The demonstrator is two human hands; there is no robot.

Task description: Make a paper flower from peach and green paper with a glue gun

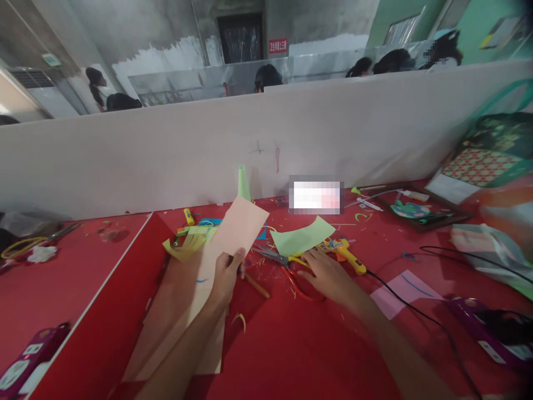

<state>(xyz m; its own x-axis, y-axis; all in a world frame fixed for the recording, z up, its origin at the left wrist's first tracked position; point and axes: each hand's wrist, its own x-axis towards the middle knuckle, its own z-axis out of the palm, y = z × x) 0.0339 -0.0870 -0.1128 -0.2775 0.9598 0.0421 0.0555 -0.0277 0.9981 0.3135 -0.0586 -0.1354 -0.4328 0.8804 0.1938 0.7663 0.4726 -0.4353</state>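
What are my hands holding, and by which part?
Left hand: peach paper, by its lower right edge. Right hand: at the scissors' handles; grip unclear.

Lighting as met from this side of the room: dim, diffuse, fairly even. A pale glow sits at the far left edge. The white partition reads grey, with a faint, soft shadow beside the green paper cone; the transparent panel shows hazy reflections. The raised peach card is brighter than the shadowed peach sheet below. Scissors appear moderately sharp; the orange bag blurs at the right margin. Wide-angle stretching affects the periphery; the upper right corner darkens. Coarse pixel blocks mask a glaring white rectangle.
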